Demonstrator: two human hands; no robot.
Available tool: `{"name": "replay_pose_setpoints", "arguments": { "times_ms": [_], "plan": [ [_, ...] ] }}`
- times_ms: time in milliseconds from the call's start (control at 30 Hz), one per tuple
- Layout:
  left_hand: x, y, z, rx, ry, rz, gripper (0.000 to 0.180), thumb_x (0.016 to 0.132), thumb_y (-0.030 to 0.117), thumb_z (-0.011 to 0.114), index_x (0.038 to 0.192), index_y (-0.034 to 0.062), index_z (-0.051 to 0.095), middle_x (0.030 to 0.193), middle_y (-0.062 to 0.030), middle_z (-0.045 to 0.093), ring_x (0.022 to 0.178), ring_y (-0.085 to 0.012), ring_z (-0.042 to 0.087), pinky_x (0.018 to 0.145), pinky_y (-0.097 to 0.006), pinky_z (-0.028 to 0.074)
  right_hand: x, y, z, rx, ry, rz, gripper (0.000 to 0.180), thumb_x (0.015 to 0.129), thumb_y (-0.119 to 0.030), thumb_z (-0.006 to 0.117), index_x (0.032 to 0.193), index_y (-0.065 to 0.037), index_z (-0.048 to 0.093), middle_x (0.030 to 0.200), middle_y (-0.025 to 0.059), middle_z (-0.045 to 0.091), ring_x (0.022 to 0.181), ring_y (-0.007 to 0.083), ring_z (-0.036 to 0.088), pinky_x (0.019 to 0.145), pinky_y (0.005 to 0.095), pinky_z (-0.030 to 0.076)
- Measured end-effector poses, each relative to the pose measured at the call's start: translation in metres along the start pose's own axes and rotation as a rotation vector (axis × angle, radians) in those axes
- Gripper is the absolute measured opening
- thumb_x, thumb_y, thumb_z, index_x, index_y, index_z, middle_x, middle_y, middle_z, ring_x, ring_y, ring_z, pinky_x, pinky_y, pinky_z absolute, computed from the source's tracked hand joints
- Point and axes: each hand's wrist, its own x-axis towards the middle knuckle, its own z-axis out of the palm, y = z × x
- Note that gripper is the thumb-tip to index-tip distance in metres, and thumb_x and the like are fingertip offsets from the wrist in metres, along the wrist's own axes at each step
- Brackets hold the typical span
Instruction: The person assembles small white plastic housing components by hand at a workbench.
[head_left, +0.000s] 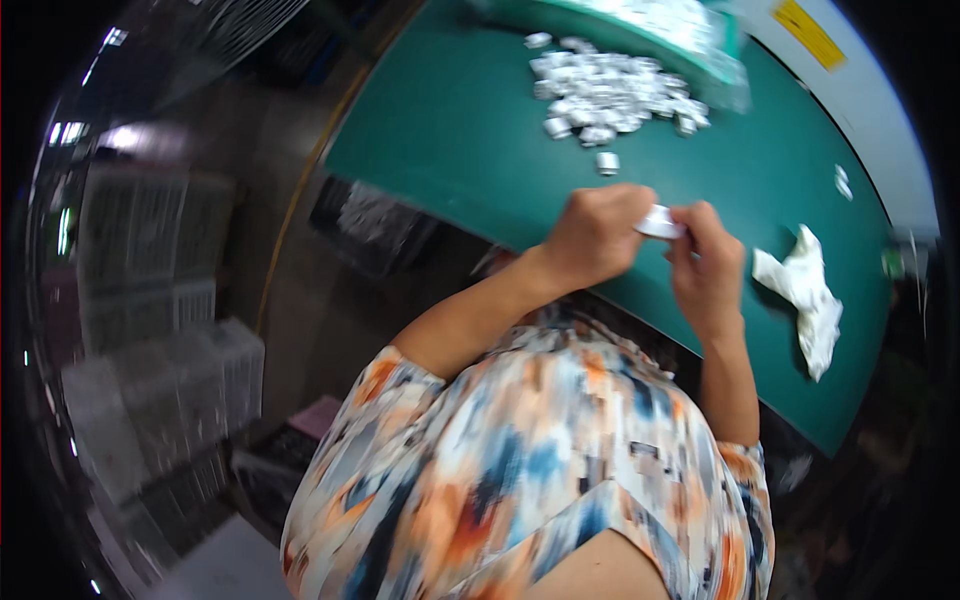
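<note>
Between my two hands, above the near edge of the green table, is a small white piece (659, 223), too blurred to name more exactly. My left hand (603, 232) has its fingers curled round the piece's left end. The fingers of my right hand (708, 262) pinch its right end. Just beyond my left hand lies a single small white piece (607, 163) on the tabletop. Farther back spreads a heap of similar white pieces (610, 92). Off to the right of my right hand lies a crumpled white cloth or glove (808, 300).
The green table (440, 130) carries a green tray (700, 60) of white pieces at its back. A small white item (843, 183) lies near the right edge. Below the table at left sits a dark bin (370, 228); translucent crates (165, 400) are stacked farther left.
</note>
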Motion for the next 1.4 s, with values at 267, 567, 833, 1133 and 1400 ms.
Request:
{"name": "replay_pose_setpoints", "arguments": {
  "times_ms": [267,567,833,1133,1400],
  "plan": [
    [-0.032,0.024,-0.027,0.114,0.076,-0.132,0.018,0.066,-0.007,0.058,0.071,0.0033,0.044,0.062,-0.0137,0.05,0.057,-0.0367,0.053,0.047,-0.04,0.041,-0.01,-0.018,0.025,0.0,-0.059,-0.122,0.014,0.08,0.011,0.053,0.086,-0.001,0.056,0.066,0.0117,0.056,0.051,0.0215,0.057,0.048,0.0302,0.042],
    [-0.117,-0.035,-0.171,0.13,0.487,-0.753,0.017,0.082,-0.011,0.051,0.093,0.0021,0.049,0.078,-0.0055,0.058,0.06,-0.0087,0.058,0.05,-0.02,0.047,0.004,-0.044,0.035,0.216,-0.18,-0.096,0.02,0.081,0.008,0.061,0.1,0.001,0.062,0.081,0.0099,0.064,0.075,0.0156,0.066,0.065,0.0257,0.052],
    [-0.224,-0.243,-0.325,1.075,0.334,-1.257,0.055,0.077,0.018,0.069,0.127,0.0164,0.046,0.108,-0.0198,0.064,0.101,-0.0387,0.061,0.085,-0.043,0.049,0.013,-0.037,0.038,0.179,-0.226,-0.087,0.016,0.078,0.01,0.058,0.091,0.002,0.061,0.076,0.0135,0.062,0.067,0.024,0.064,0.059,0.0301,0.049],
    [-0.005,-0.116,-0.215,0.725,0.552,-0.212,0.02,0.078,-0.003,0.061,0.097,0.002,0.064,0.1,-0.0117,0.063,0.088,-0.0224,0.062,0.072,-0.031,0.05,-0.006,-0.011,0.018,0.125,-0.162,-0.047,0.011,0.076,0.003,0.065,0.086,0.0,0.06,0.074,0.0135,0.061,0.065,0.0307,0.06,0.056,0.0372,0.048],
    [0.18,-0.123,-0.027,0.269,-0.124,0.049,0.012,0.076,0.009,0.069,0.087,0.002,0.067,0.087,-0.0098,0.064,0.075,-0.0224,0.06,0.068,-0.034,0.047,0.003,0.0,0.006,0.169,-0.098,-0.109,0.01,0.077,0.001,0.065,0.085,-0.001,0.06,0.074,0.0123,0.061,0.065,0.0294,0.06,0.056,0.0369,0.048]
  ]
}}
